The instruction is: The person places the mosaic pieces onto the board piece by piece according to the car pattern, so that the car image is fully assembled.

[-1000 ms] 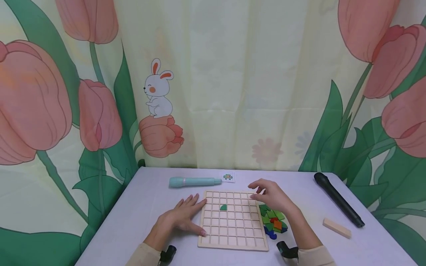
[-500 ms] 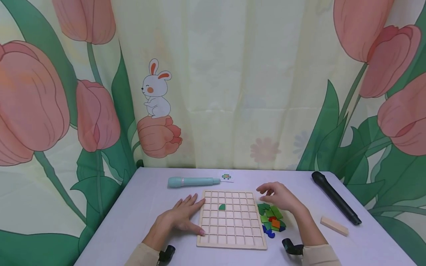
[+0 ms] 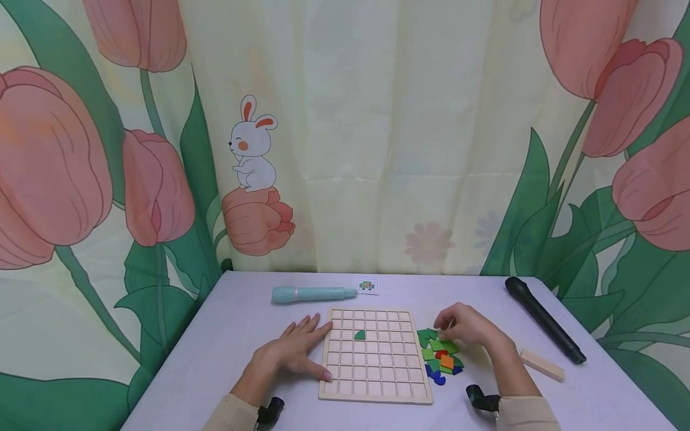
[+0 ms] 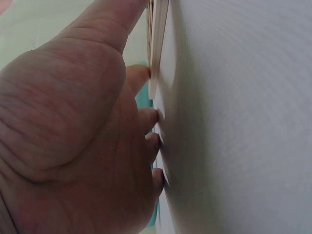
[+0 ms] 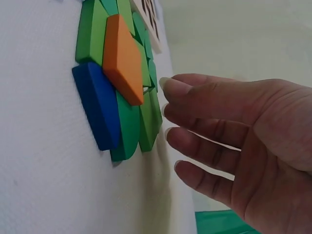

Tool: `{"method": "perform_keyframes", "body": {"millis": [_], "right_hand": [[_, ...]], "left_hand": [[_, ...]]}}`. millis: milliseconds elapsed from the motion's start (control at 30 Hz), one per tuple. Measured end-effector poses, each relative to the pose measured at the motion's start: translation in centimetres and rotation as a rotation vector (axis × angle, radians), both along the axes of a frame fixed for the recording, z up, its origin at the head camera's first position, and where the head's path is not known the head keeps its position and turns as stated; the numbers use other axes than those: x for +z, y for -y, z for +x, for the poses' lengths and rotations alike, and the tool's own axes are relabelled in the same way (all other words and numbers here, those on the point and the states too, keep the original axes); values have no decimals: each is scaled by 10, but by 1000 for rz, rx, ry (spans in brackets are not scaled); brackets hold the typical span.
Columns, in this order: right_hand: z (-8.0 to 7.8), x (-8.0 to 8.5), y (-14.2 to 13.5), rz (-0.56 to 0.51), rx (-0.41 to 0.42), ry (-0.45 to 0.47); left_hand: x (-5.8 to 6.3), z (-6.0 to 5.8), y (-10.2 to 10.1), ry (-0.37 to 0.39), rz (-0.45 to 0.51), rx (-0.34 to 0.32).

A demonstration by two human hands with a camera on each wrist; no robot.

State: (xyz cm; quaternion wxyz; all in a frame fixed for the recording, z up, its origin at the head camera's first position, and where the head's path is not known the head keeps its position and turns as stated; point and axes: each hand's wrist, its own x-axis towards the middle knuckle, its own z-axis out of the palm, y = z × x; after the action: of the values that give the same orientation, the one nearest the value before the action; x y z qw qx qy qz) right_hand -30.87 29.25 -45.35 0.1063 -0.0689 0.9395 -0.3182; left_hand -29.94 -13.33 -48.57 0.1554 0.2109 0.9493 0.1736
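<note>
A wooden grid board (image 3: 375, 400) lies on the table with one dark green quarter-round block (image 3: 359, 335) in a cell of its upper left part. My left hand (image 3: 293, 350) rests spread at the board's left edge, thumb on the lower rim and index fingertip near the upper corner. To the right of the board is a pile of small blocks, among them an orange block (image 3: 447, 362), blue blocks (image 3: 439, 380) and light green ones. Over the far side of this pile, my right hand (image 3: 466, 326) has its fingers loosely bent; in the right wrist view nothing shows between them.
A turquoise microphone-shaped thing (image 3: 314, 294) lies behind the board beside a small pattern card (image 3: 368, 285). At the right are a black microphone (image 3: 544, 320) and a wooden strip (image 3: 542, 365). A flowered curtain (image 3: 356, 149) hangs behind the table.
My right hand has moved right and down from above the board's upper right corner to the block pile. The left hand stays at the board's left edge.
</note>
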Motion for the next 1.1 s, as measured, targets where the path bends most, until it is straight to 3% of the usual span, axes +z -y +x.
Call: {"method": "perform_keyframes", "body": {"millis": [400,1100], "right_hand": [[-4,-10,-6,21,-36,12],[-4,-10,-8,57,-65,9]], "left_hand": [[2,2,0,-4,24,-13],[1,0,1,-7,19,-13]]}}
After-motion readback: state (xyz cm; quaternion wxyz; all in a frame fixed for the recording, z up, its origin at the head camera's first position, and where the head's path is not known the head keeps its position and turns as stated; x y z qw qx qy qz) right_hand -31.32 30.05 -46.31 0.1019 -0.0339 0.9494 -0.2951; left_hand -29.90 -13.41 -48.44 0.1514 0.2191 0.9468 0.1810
